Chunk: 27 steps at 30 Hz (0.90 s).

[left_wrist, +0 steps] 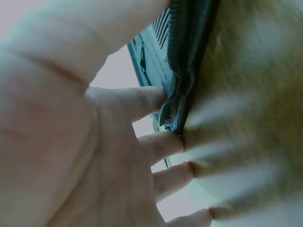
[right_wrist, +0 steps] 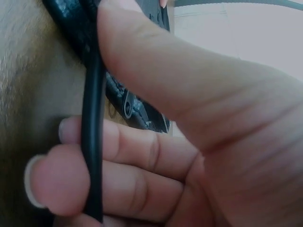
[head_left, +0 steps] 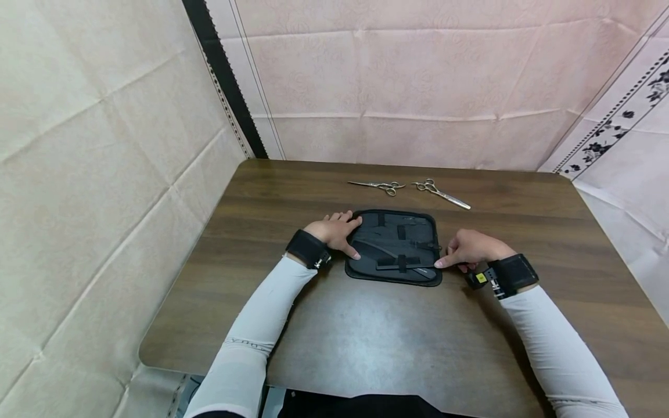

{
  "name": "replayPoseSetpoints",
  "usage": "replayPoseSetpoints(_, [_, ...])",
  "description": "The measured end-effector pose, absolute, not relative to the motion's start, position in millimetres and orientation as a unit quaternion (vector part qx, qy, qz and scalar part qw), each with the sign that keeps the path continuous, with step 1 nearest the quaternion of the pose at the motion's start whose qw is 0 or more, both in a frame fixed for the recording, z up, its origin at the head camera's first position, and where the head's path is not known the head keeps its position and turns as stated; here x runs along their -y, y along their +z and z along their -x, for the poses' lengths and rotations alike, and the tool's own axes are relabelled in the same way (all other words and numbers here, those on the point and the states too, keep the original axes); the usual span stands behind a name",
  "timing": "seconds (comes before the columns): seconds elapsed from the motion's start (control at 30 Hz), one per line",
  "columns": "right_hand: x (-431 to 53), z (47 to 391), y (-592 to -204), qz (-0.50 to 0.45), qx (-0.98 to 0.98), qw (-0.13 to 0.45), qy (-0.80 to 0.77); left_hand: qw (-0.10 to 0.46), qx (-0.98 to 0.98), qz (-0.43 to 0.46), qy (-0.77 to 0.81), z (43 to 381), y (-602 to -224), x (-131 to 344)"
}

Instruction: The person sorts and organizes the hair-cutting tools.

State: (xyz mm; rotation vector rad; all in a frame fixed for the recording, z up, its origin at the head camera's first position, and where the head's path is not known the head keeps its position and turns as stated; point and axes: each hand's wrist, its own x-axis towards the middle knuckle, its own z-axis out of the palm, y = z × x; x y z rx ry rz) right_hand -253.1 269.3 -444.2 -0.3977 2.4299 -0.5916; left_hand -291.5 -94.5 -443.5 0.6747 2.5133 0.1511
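A black zip case (head_left: 373, 238) with inner straps lies on the table. My left hand (head_left: 335, 232) rests at its left edge, thumb over the case and fingers spread; the left wrist view shows the zipper edge (left_wrist: 182, 71) between thumb and fingers. At the lower right edge, my right hand (head_left: 470, 248) pinches a slim black rod (right_wrist: 93, 118), thumb on its upper part and fingers curled behind it. A dark strip (head_left: 387, 265) lies under a strap in the case, leading towards my right thumb; whether it joins the rod is unclear.
Beyond the case lie silver hair scissors (head_left: 377, 186) and, to their right, thinning shears (head_left: 444, 196). The wooden table (head_left: 219, 261) has rounded corners. Pale cloth (head_left: 418, 87) hangs behind it and at the left.
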Motion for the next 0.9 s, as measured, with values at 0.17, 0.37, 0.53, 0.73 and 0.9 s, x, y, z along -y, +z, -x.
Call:
replayPoseSetpoints(0.17, [-268.1, 252.9, -445.9, 0.155, -0.916, 0.296, -0.222, 0.265, -0.930, -0.248, 0.057, 291.0, -444.0, 94.2])
replayPoseSetpoints(0.37, [-268.1, 253.0, -446.6, 0.158, -0.916, 0.292, -0.226, 0.264, -0.931, -0.248, 0.054, 291.3, -444.6, 94.4])
replayPoseSetpoints(0.53, [-267.9, 252.9, -447.2, 0.158, -0.916, 0.289, -0.230, 0.263, -0.930, -0.250, 0.053, 292.1, -444.9, 94.5])
replayPoseSetpoints(0.73, [-266.1, 251.5, -446.5, 0.159, -0.915, 0.285, -0.236, 0.264, -0.930, -0.249, 0.054, 291.9, -445.5, 94.6])
replayPoseSetpoints(0.9, [-263.1, 250.0, -446.3, 0.164, -0.918, 0.275, -0.235, 0.263, -0.930, -0.250, 0.054, 291.7, -445.6, 94.6])
